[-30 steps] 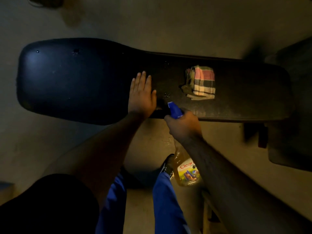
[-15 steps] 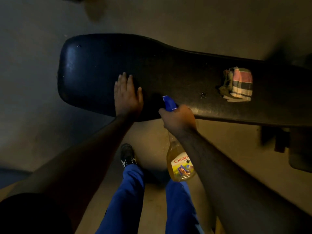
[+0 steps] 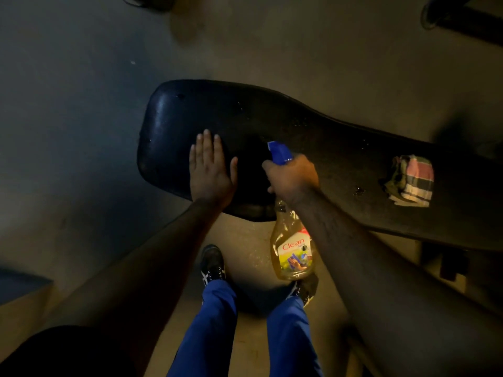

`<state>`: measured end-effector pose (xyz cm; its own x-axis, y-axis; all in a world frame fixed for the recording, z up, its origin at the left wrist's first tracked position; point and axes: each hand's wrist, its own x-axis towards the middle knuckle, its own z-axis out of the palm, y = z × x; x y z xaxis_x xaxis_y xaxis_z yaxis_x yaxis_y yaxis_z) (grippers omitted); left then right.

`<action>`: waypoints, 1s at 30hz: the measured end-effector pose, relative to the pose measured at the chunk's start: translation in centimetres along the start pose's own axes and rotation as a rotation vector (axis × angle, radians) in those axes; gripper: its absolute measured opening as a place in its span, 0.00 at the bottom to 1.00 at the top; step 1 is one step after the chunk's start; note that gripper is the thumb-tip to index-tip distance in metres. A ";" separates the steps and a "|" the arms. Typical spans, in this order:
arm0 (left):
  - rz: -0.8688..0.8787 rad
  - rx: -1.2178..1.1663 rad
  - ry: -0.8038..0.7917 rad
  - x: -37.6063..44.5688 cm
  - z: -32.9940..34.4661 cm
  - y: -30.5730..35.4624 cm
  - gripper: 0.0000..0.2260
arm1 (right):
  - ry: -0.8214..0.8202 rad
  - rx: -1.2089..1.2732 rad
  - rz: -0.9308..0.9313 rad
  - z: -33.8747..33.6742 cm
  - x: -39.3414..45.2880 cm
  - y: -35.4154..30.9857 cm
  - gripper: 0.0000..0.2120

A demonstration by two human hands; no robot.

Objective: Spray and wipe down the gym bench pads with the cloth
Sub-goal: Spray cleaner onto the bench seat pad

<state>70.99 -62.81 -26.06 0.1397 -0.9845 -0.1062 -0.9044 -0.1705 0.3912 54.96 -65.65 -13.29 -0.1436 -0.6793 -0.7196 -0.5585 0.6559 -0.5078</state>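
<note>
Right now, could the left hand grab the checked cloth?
Probably not without moving. The left hand lies flat on the wide end of the bench pad; the cloth sits far along it, beyond the right hand holding the spray bottle.

- The left hand [image 3: 211, 170] is sliding along the black bench pad [image 3: 340, 159] toward its wide rounded end, palm flat.
- The right hand [image 3: 292, 178] is following with the spray bottle [image 3: 292, 248], blue nozzle now over the pad.
- The plaid cloth [image 3: 411, 180] is falling farther behind, well apart from both hands.
</note>
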 end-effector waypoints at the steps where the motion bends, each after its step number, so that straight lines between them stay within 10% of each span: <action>1: 0.020 -0.045 0.002 0.0 -0.3 -0.3 0.28 | -0.006 -0.015 -0.003 0.5 -0.4 -0.2 0.19; 8: -0.070 -0.041 0.010 -3.1 -3.1 -6.1 0.27 | -0.045 -0.114 0.024 6.8 -4.6 1.8 0.06; 30: -0.148 -0.235 -0.029 -2.1 -4.6 -10.8 0.28 | -0.052 -0.178 -0.163 13.4 -1.1 -9.5 0.12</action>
<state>82.28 -59.05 -25.87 0.2485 -0.9472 -0.2028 -0.7564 -0.3205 0.5703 71.32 -66.70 -13.99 0.0000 -0.7509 -0.6605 -0.7070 0.4671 -0.5310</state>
